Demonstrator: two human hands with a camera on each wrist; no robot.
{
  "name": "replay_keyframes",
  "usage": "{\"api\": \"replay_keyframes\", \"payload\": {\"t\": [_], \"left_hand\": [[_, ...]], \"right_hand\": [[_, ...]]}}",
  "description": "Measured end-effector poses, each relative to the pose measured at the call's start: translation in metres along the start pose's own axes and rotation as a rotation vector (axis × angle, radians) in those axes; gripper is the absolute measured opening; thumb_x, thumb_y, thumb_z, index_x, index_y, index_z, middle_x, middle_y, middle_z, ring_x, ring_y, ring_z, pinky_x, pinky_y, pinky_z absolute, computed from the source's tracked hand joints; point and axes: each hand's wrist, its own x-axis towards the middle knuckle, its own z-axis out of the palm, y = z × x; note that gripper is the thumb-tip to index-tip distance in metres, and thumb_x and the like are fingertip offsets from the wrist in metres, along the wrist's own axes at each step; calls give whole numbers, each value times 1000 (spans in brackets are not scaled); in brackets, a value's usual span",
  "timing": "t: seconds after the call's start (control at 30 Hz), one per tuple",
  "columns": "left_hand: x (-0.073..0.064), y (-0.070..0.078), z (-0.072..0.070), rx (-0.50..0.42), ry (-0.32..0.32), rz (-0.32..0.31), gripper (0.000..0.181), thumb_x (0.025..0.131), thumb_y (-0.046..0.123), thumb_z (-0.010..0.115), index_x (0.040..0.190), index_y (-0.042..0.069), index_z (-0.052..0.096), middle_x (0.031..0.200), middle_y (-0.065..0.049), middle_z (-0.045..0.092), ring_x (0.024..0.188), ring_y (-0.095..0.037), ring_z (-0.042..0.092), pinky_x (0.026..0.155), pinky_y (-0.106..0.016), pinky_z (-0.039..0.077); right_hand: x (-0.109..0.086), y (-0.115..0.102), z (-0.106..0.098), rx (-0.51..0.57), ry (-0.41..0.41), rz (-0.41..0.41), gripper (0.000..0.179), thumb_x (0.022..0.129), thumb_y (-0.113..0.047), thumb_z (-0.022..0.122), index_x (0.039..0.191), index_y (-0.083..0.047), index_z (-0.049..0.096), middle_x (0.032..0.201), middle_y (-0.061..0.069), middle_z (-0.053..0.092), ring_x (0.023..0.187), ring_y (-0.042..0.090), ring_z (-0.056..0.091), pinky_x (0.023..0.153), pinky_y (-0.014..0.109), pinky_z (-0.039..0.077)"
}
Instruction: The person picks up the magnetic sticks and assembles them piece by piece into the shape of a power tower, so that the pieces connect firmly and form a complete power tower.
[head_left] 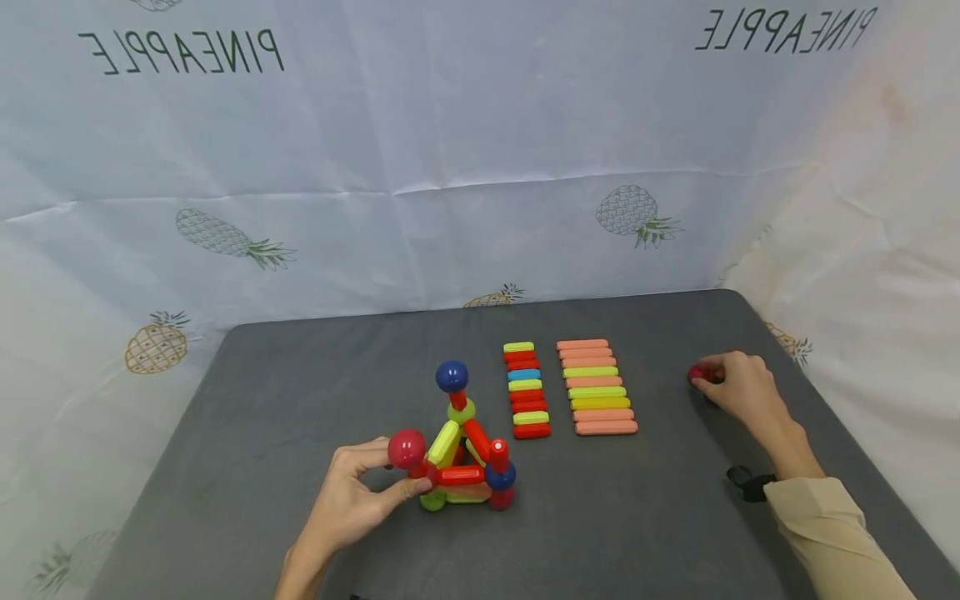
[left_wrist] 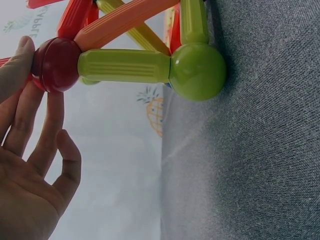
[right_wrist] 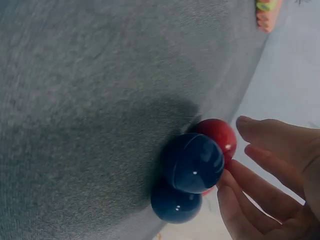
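Note:
Near the front of the table stands a model of coloured rods and balls [head_left: 461, 476], its kind that of a magnetic building set. My left hand [head_left: 348, 496] holds it at a dark red ball [left_wrist: 56, 65], thumb on one side and fingers on the other. Green balls [left_wrist: 197, 71] form lower corners, and a larger red ball [head_left: 407, 448] and a blue ball [head_left: 452, 376] top upright rods. Far to the right, my right hand [head_left: 742, 390] has thumb and fingers around a loose red ball [right_wrist: 218, 136]. Two blue balls [right_wrist: 194, 162] sit right beside it, partly covering it in the right wrist view.
Between the hands lie two columns of rods: short red, yellow-green and blue ones [head_left: 527, 396], and longer peach and yellow ones [head_left: 600, 382]. A grey cloth covers the table [head_left: 322, 375]. Behind it hangs a white pineapple-print curtain [head_left: 450, 125].

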Motion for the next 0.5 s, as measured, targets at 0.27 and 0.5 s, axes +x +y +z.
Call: {"api": "replay_keyframes", "payload": {"t": [0.27,0.5], "left_hand": [[0,0,1,-2,-1,7,25,76,6,89,98,12,80,91,-2,78,84,-8,69,75,-28,57],[0,0,-1,6,-5,-12,24,76,7,89,98,12,80,91,-1,79,84,-7,69,75,-28,58]], "right_hand": [[4,4,6,-77,-47,-51,34,82,-2,79,109,16,69,103,38,69,87,48,67,76,63,55],[6,1,11,-129,-96,-82,42,78,-2,82,112,18,67,104,38,69,85,45,67,75,62,56]]}}
